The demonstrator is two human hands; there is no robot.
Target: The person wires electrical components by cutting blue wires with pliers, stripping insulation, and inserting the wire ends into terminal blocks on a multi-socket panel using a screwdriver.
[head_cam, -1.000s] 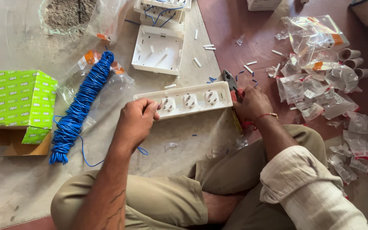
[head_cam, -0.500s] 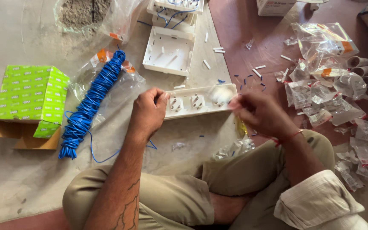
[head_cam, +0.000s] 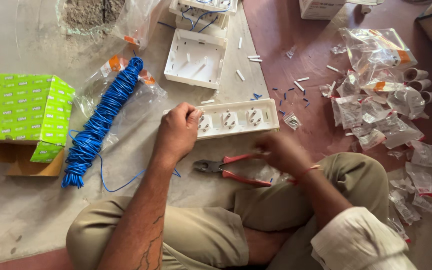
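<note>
My left fingers [head_cam: 188, 117] are curled down over the left end of the socket plate [head_cam: 236, 119], gripping its edge so the long white strip stays put on the floor [head_cam: 21, 215] just above centre frame; my left hand [head_cam: 176, 132] sits on that end as a clamp, I'd judge, leaving the three sockets to its right uncovered. My right hand [head_cam: 281, 152] is blurred at centre right, just beside the red grips of the pliers [head_cam: 231, 169], and I cannot tell whether its fingers are spread or pinching anything, nor whether they touch the grips. The pliers lie flat below the plate, nose pointing left, close in front of my crossed legs, probably so they are easy to pick up. The blue wire coil [head_cam: 101, 122] stretches diagonally at left, partly on its torn clear bag, with a loose tail running toward my knee. At far left the green box [head_cam: 26, 112] stands on a flap of brown card; what it holds is hidden. The open white box [head_cam: 196, 59] at upper centre faces up and shows only its own moulded posts. Above it another white box [head_cam: 203, 10] has blue wires in it. Small clear bags [head_cam: 376, 105] are heaped at right, most looking flattened and emptied; beside them lie a few white tube ends [head_cam: 418, 82].
</note>
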